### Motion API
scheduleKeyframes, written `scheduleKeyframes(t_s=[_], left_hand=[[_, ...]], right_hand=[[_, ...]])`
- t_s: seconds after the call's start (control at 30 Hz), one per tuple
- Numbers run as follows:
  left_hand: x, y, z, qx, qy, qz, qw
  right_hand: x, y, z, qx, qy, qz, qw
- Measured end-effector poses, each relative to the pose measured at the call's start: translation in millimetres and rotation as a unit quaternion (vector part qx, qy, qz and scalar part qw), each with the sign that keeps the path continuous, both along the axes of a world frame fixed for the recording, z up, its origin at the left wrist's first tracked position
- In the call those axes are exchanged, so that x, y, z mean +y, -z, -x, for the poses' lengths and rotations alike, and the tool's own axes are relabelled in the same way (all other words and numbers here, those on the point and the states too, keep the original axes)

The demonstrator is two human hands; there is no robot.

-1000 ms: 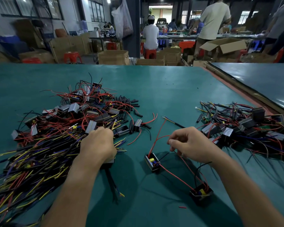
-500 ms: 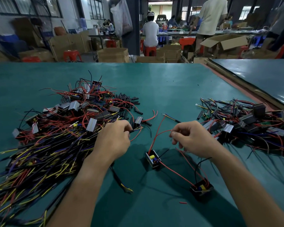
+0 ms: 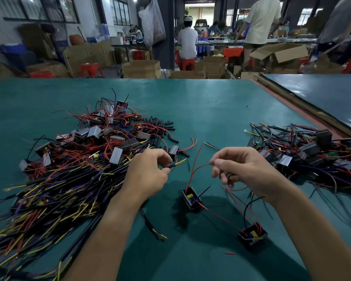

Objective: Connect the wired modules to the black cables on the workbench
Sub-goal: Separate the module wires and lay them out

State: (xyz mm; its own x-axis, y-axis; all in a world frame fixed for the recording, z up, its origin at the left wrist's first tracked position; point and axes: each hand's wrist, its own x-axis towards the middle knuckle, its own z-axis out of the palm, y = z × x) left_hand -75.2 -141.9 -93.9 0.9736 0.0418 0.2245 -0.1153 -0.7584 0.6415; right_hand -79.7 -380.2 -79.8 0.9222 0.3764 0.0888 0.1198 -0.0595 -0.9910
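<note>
My left hand point(image 3: 148, 171) pinches a black cable point(image 3: 150, 224) whose yellow-tipped end sticks out past my fingers; the rest trails down under my wrist. My right hand point(image 3: 243, 169) pinches a thin red wire point(image 3: 199, 169) that runs down to a small black module point(image 3: 191, 199) lying on the green mat between my hands. A second black module point(image 3: 252, 236) with red and black wires rests below my right forearm. The two held ends are apart, a hand's width from each other.
A big heap of black cables with yellow tips point(image 3: 55, 195) and loose modules point(image 3: 109, 134) fills the left. A pile of joined modules and cables point(image 3: 312, 157) lies on the right. A cut red scrap point(image 3: 229, 253) sits near the front. People work beyond the green bench point(image 3: 211, 106).
My left hand lifted a black cable out of the left heap and brought its tip toward the centre. My right hand raised the red wire slightly.
</note>
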Motion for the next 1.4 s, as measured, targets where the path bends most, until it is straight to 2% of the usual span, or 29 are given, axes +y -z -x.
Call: scheduleKeyframes(t_s=[0.1,0.27,0.37,0.43,0.5,0.6,0.7,0.8,0.87,0.93,1.03,1.1,1.13,1.2,1.27,1.33,1.4], left_hand=[[0.5,0.1,-0.3,0.003,0.001,-0.004,1.000],[-0.6,3.4,0.5,0.025,0.005,-0.049,0.998],[-0.8,6.4,-0.4,0.039,-0.001,-0.081,0.996],[-0.7,7.5,-0.9,0.046,-0.005,-0.090,0.995],[0.0,8.6,-1.7,0.055,-0.010,-0.099,0.994],[-0.7,11.9,-3.1,0.066,-0.009,-0.102,0.993],[-1.7,13.0,-4.8,0.063,-0.013,-0.107,0.992],[-3.0,14.9,-4.2,0.043,-0.021,-0.101,0.994],[-4.4,15.7,-3.0,0.000,-0.044,-0.086,0.995],[-3.9,12.9,-3.1,-0.079,-0.085,-0.072,0.991],[2.1,1.7,-3.8,-0.226,-0.170,-0.064,0.957],[9.0,-3.2,-4.9,-0.251,-0.232,-0.086,0.936],[13.9,-3.9,-5.9,-0.214,-0.254,-0.104,0.937],[22.7,-4.1,-7.6,-0.082,-0.265,-0.134,0.951],[26.9,-2.5,-9.6,0.032,-0.248,-0.154,0.956],[27.0,-0.3,-11.1,0.059,-0.235,-0.169,0.955],[25.7,-0.4,-11.9,0.054,-0.235,-0.172,0.955]], right_hand=[[-2.4,-1.6,2.1,0.009,-0.067,0.007,0.998],[0.0,0.0,6.7,0.007,-0.176,0.122,0.977],[1.3,0.8,8.1,-0.058,-0.180,0.227,0.955],[4.1,1.5,10.2,-0.108,-0.163,0.318,0.927],[13.0,5.3,13.2,-0.144,-0.123,0.387,0.902],[29.7,15.1,14.2,-0.208,-0.057,0.439,0.872],[39.8,25.9,10.8,-0.222,-0.008,0.448,0.866],[45.6,36.2,5.6,-0.259,0.069,0.417,0.868],[37.0,36.5,-6.3,-0.247,0.174,0.412,0.859],[17.2,28.6,-18.9,-0.190,0.280,0.424,0.840],[-9.4,18.3,-23.3,-0.136,0.365,0.430,0.814],[-4.1,12.9,-14.5,-0.205,0.409,0.349,0.818],[7.3,8.0,-6.0,-0.270,0.412,0.296,0.818],[35.7,1.0,12.6,-0.363,0.325,0.242,0.839],[61.0,10.7,27.7,-0.374,0.151,0.282,0.870],[74.8,33.0,32.1,-0.344,0.014,0.392,0.853],[74.1,53.9,20.2,-0.297,-0.024,0.488,0.821]])
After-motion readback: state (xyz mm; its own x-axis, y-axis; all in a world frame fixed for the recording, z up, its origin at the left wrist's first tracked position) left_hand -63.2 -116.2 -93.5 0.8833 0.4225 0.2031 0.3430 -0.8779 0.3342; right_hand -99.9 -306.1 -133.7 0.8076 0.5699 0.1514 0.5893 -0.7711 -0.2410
